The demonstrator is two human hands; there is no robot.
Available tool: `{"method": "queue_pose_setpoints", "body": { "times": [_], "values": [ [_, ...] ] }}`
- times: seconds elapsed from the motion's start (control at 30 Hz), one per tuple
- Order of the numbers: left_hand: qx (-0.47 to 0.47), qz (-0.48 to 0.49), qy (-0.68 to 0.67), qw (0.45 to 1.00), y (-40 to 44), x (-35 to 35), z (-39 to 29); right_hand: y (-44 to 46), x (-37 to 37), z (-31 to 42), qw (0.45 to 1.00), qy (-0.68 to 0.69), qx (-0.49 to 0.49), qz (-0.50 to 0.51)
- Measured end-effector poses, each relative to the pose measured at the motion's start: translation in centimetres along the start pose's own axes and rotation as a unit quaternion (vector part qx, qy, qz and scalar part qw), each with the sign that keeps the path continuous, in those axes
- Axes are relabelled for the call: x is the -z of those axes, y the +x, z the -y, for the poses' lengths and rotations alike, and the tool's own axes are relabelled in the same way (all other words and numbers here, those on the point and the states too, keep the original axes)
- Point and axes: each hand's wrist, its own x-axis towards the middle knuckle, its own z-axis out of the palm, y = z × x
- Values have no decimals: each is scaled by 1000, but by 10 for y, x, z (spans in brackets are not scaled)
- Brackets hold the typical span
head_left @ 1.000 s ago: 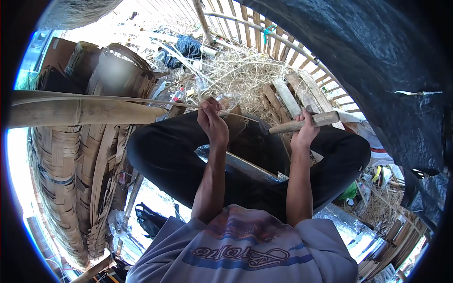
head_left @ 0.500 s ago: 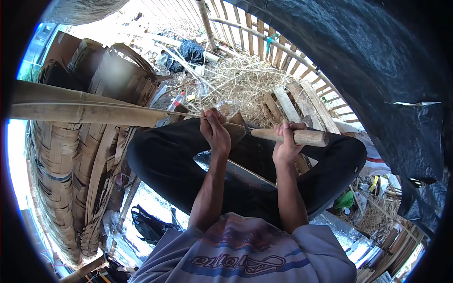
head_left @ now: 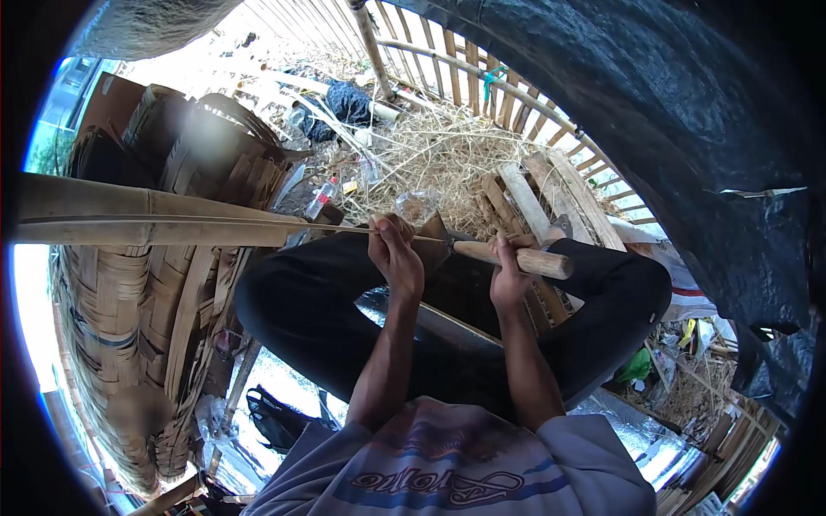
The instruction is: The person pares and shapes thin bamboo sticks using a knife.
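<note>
My left hand [head_left: 396, 258] is closed, with thumb and fingers pinching a thin bamboo strip [head_left: 340, 228]. The strip runs leftward along a thick split bamboo pole [head_left: 95, 211]. My right hand [head_left: 509, 279] is wrapped round the wooden handle of a knife [head_left: 551, 263]. A dark collar shows at the handle's left end, close to my left hand; the blade beyond it is hard to make out. Both hands are above my crossed legs in dark trousers [head_left: 292, 288].
Rolled woven bamboo mats [head_left: 107, 327] stand at left. Ahead lie shavings [head_left: 447, 150], a plastic bottle [head_left: 322, 198] and wooden slats [head_left: 525, 193]. A bamboo fence [head_left: 473, 73] runs behind. Black plastic sheeting [head_left: 671, 112] hangs at right, and a black bag [head_left: 280, 417] lies at lower left.
My right hand and the knife have shifted left, closer to my left hand. The left hand keeps its pinch on the strip. The pole sits slightly lower in view.
</note>
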Motion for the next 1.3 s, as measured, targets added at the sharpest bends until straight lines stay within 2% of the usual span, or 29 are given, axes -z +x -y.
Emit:
{"method": "queue_pose_setpoints", "body": {
  "times": [0.07,0.13,0.27,0.33,0.4,0.43,0.47,0.53,0.57,0.67,0.7,0.8,0.83,0.93,1.0,1.07,1.1,1.2,1.23,1.3],
  "values": [
    [0,11,-6,1000,1,-2,1,-4,28,-40,998,-55,-5,-5],
    [12,-21,6,1000,0,0,0,0,47,-68,970,-243,7,-4],
    [0,15,0,1000,0,2,-1,14,41,-58,991,-116,-59,-33],
    [-9,9,5,1000,-1,-2,-1,9,37,-58,992,-113,-51,-36],
    [-14,8,6,1000,-4,-2,-1,0,55,-82,975,-224,9,1],
    [-3,0,2,1000,-2,0,-1,-4,48,-63,976,-203,-61,39],
    [6,-7,-3,1000,1,-1,-2,-1,55,-66,977,-204,-55,38],
    [14,-5,-7,1000,0,-2,-2,0,66,-79,960,-261,-92,-43],
    [6,3,-10,1000,1,-2,0,5,70,-82,967,-230,-92,-55],
    [-2,-2,3,1000,2,-1,0,9,68,-84,985,-147,-52,-73],
    [-6,-8,13,1000,1,-2,-1,5,74,-92,979,-193,-47,-39],
    [13,-20,1,1000,3,-5,-4,2,91,-106,965,-256,-58,-24],
    [8,-10,5,1000,3,-4,-5,7,92,-106,966,-220,-88,-104],
    [6,-5,-3,1000,2,-1,0,18,77,-75,972,-163,-115,-127],
    [-1,9,-12,1000,2,0,1,15,68,-80,978,-154,-87,-111],
    [7,-15,-7,1000,2,-6,-6,14,70,-89,976,-205,-43,-65],
    [4,-14,-16,1000,4,-3,-3,18,75,-87,976,-183,-99,-70],
    [7,-5,-3,1000,3,-1,-4,25,66,-72,977,-153,-132,-69],
    [-3,-6,-17,1000,3,-2,-3,21,67,-79,979,-180,-87,-49],
    [1,-34,6,999,2,-1,-5,11,74,-90,978,-195,-69,-40]
  ]
}}
